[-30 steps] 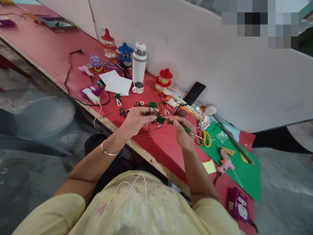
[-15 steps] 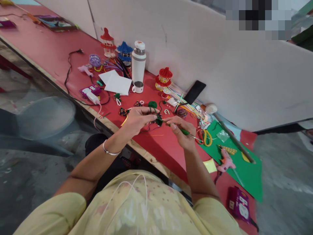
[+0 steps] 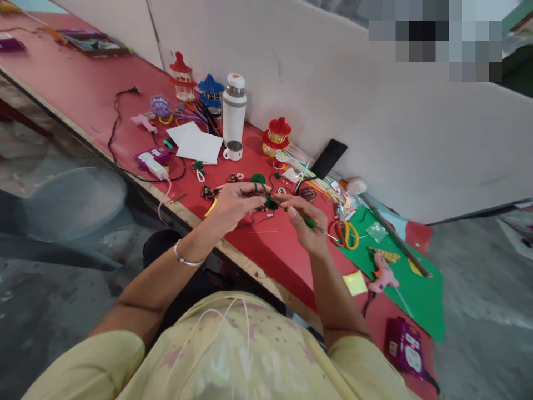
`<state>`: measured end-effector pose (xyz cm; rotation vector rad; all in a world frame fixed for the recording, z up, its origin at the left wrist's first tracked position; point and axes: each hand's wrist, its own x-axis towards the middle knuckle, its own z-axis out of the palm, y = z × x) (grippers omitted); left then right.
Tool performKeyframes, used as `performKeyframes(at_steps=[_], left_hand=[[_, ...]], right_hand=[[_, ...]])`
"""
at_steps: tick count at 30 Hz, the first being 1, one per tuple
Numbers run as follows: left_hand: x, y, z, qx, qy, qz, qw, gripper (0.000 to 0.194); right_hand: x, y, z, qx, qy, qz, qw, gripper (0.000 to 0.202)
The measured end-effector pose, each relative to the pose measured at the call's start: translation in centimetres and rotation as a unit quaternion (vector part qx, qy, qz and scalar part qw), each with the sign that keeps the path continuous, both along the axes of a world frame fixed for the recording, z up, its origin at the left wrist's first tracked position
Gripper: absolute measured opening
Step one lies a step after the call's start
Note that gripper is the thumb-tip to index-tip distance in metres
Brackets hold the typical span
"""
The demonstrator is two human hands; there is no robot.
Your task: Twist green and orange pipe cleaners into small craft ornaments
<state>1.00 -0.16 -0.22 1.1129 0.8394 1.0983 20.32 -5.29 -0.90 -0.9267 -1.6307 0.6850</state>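
The left hand [image 3: 235, 208] is pinching a small dark-green yarn piece [image 3: 271, 202] in its grip over the red worktop [image 3: 287, 266]. The right hand [image 3: 307, 226] is closing its grip around a slim green-handled metal tool [image 3: 308, 221]; its fingers are hiding the working tip. Beyond, a small white steel-lined cup [image 3: 234, 155], contents too dark to tell, is standing before a tall white bottle [image 3: 234, 116]. A shallow dark-rimmed tray [image 3: 108, 54] at far left is holding things too small to tell. A dark-green yarn ball [image 3: 258, 178] is lying just behind the left fingers; yellow-handled scissors [image 3: 352, 235] are lying near the tool's rear end. Compared with half a second ago, the right fingers are sitting closer to the yarn piece.
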Motion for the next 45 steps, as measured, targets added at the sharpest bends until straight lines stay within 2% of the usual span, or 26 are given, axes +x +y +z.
performKeyframes(at_steps=[3,10,16,21,27,34,38,45], left_hand=[[0.0,0.0,-0.1,0.001,-0.008,-0.011,1.0,0.036],[0.2,-0.1,0.2,-0.009,-0.038,-0.016,0.999,0.033],[0.1,0.0,0.6,0.005,-0.037,-0.008,0.999,0.037],[-0.2,0.1,0.4,0.006,-0.034,-0.024,0.999,0.038],[-0.3,0.0,0.3,0.011,-0.033,-0.056,0.998,0.044],[-0.1,-0.2,0.5,0.008,-0.043,-0.035,0.998,0.048],[-0.3,-0.3,0.8,0.004,-0.058,-0.053,0.997,0.046],[-0.5,-0.6,1.1,-0.006,-0.045,-0.045,0.998,0.037]], right_hand=[[-0.3,0.0,-0.3,-0.006,0.004,0.001,1.0,0.018],[-1.2,-0.3,-0.7,0.066,-0.012,-0.063,0.996,0.015],[-1.6,-0.2,-0.8,0.063,0.014,-0.055,0.996,0.015],[-1.5,-0.2,-1.1,0.047,0.039,-0.059,0.996,0.016],[-1.4,-0.1,-1.3,0.064,0.049,-0.067,0.994,0.015],[-1.8,-0.2,-1.5,0.096,0.07,-0.078,0.99,0.016],[-1.3,0.2,-1.4,0.126,0.061,-0.043,0.989,0.017],[1.1,1.3,-1.0,0.081,0.055,0.063,0.993,0.016]])
